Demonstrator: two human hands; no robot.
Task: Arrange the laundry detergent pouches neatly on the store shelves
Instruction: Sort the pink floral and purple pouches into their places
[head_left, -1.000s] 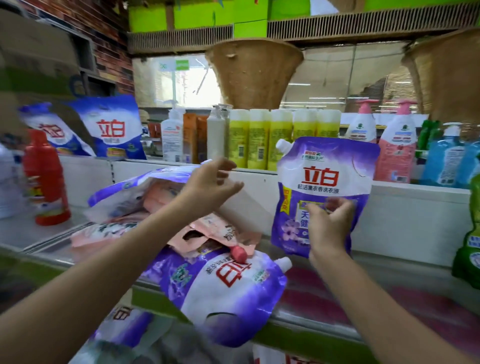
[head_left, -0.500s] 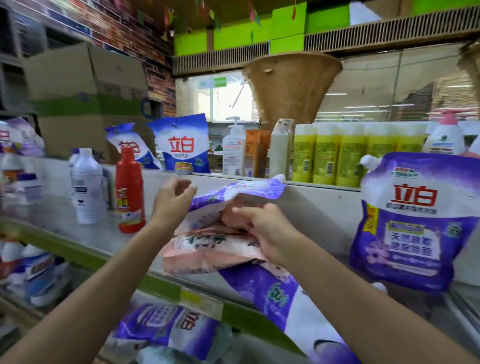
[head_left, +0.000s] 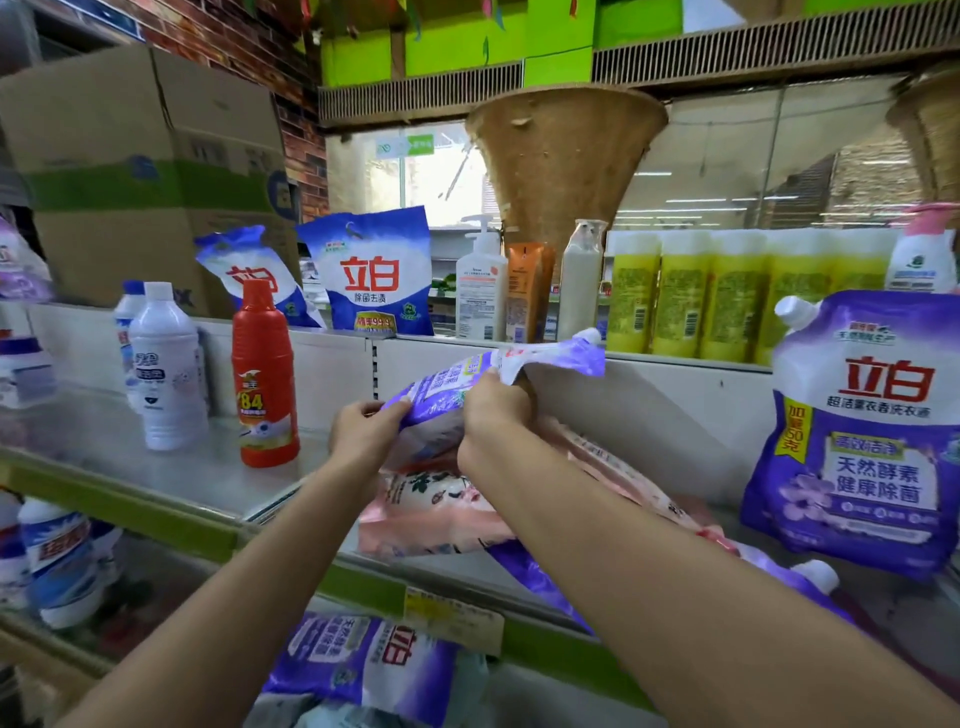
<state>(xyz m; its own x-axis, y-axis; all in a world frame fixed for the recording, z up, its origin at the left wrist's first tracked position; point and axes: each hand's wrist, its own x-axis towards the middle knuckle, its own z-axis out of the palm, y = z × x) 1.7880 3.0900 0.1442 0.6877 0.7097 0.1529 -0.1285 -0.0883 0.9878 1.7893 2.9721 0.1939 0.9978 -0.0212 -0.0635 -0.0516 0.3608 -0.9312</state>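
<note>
Together our left hand (head_left: 363, 434) and right hand (head_left: 491, 415) gripped the purple pouch (head_left: 447, 387) atop the heap at twelve o'clock, probably to stand it upright.

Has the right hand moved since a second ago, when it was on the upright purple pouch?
Yes. The right hand left the upright purple pouch standing against the shelf back and moved left to the pile, where it now grips the top purple pouch with the left hand.

Both arms reach forward, left hand (head_left: 366, 434) and right hand (head_left: 493, 415) close together, fingers curled.
</note>
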